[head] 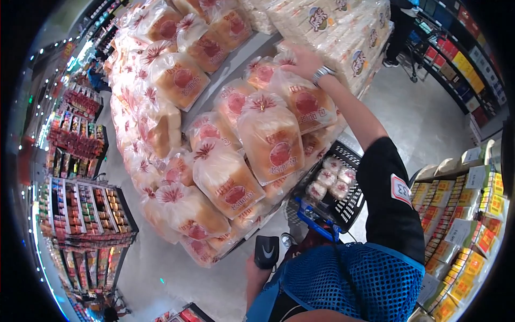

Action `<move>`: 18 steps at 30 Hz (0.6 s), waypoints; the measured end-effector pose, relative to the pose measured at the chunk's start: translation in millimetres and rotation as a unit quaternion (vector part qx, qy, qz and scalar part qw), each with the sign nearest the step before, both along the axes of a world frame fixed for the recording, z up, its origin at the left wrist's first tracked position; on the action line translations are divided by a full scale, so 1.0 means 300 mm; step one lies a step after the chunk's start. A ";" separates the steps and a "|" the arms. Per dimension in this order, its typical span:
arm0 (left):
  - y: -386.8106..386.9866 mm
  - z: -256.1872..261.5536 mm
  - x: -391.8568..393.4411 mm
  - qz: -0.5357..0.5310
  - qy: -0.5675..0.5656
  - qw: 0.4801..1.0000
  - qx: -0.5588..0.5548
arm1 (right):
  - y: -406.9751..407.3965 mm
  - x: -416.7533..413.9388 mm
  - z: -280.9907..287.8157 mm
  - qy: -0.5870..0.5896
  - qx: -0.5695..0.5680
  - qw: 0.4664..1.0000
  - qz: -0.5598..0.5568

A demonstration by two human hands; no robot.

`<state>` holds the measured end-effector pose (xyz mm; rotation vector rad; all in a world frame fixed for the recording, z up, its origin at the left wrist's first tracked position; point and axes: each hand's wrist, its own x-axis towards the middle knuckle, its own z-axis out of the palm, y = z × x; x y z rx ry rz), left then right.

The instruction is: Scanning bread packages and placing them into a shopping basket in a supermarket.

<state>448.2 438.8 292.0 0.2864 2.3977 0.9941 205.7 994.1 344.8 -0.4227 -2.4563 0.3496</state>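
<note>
Stacked on a display are many loaves of bread in clear plastic bags with red print. My right hand point(301, 62), a metal watch point(323, 75) at its wrist, reaches to the far side of the pile. It lies on the twisted top of a bagged loaf point(307, 102); its fingertips are partly hidden among the bags, so its grip is unclear. Low in front of my body, my left hand point(257, 269) is wrapped around the handle of a dark handheld scanner point(266, 252). Nearest to me on the pile stand two large bagged loaves point(273, 141) point(229, 181).
A black shopping cart point(348, 161) with a blue handle holds several wrapped packs beside my right side. Plastic-wrapped goods point(334, 28) adjoin the bread. Shelves point(454, 237) stand at the right, snack racks point(88, 209) at the left. A person point(398, 32) stands at the upper right.
</note>
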 end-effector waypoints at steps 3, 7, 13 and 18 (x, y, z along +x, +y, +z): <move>0.013 -0.021 -0.007 0.000 0.034 0.999 0.008 | -0.086 0.205 0.043 0.192 -0.026 0.981 -0.029; 0.065 -0.022 -0.050 0.002 0.051 0.997 0.066 | -0.254 0.481 -0.078 0.175 -0.084 0.974 -0.119; 0.054 -0.034 -0.038 -0.007 0.009 0.998 0.066 | -0.238 0.393 -0.272 0.109 -0.272 0.940 -0.173; -0.014 -0.058 0.020 -0.016 -0.003 0.998 0.059 | -0.027 0.482 -0.338 0.076 -0.232 0.969 -0.044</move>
